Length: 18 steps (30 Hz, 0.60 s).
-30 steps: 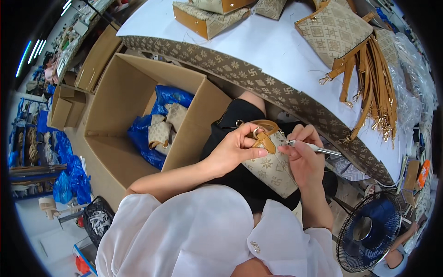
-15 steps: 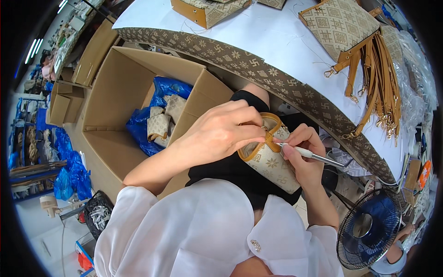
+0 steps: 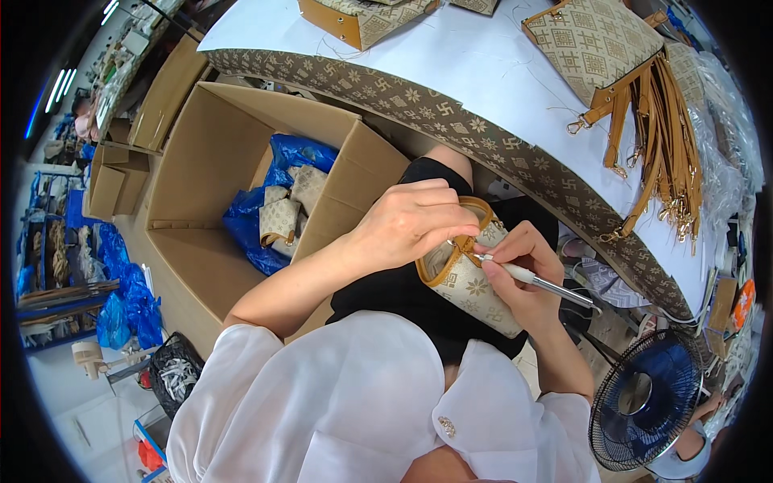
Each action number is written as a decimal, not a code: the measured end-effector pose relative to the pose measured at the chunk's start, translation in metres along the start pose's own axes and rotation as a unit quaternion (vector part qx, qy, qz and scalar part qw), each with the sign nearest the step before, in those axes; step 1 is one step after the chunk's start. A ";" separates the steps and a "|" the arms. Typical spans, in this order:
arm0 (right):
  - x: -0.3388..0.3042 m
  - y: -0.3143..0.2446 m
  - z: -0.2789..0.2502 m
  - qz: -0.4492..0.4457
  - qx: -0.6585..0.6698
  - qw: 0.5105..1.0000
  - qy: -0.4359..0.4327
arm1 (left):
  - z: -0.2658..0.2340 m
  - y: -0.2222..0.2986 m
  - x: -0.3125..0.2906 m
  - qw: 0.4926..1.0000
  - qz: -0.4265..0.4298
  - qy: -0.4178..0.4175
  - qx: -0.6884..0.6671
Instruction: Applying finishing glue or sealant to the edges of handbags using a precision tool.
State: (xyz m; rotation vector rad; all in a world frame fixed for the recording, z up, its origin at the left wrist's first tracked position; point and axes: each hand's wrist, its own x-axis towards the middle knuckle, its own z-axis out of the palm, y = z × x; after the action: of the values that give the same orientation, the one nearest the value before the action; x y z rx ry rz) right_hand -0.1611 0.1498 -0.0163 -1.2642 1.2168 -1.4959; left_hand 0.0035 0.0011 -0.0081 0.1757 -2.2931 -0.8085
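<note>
Since the earliest frame, the bag [image 3: 477, 291], just right of frame centre, has turned and my left hand [image 3: 415, 221] has shifted beside its mouth. My left fingers pinch the tan tab [image 3: 464, 244]; my right hand [image 3: 527, 270] grips the white tool [image 3: 515, 272], tip at the tab. Work there appears underway; what remains, I cannot tell.

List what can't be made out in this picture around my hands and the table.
Head view: inside of the small bag, mostly covered by the left hand.
Head view: whether the tip of the white pen-like tool, held in the right hand, touches the tan tab; too small.
Head view: number of pouches in the cardboard box; they overlap.
Head view: whole shape of the tan-ended bag, cut off by the top edge.
</note>
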 end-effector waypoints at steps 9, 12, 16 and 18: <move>0.000 0.001 0.002 -0.034 -0.040 0.999 0.005 | 0.003 0.001 0.000 1.000 0.012 0.008 -0.007; 0.000 0.001 0.002 -0.039 -0.047 0.998 0.014 | 0.003 0.001 0.001 1.000 0.013 0.002 -0.007; -0.001 0.000 0.002 -0.039 -0.061 0.997 0.012 | 0.005 0.000 0.000 1.000 0.019 0.009 -0.008; -0.001 0.000 0.002 -0.036 -0.065 0.997 0.012 | 0.005 0.000 0.001 1.000 0.020 0.005 -0.006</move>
State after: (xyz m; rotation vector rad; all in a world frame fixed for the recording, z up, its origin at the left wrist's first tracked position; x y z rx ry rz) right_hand -0.1591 0.1502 -0.0161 -1.3933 1.3156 -1.5081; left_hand -0.0003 0.0035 -0.0103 0.1284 -2.2757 -0.7983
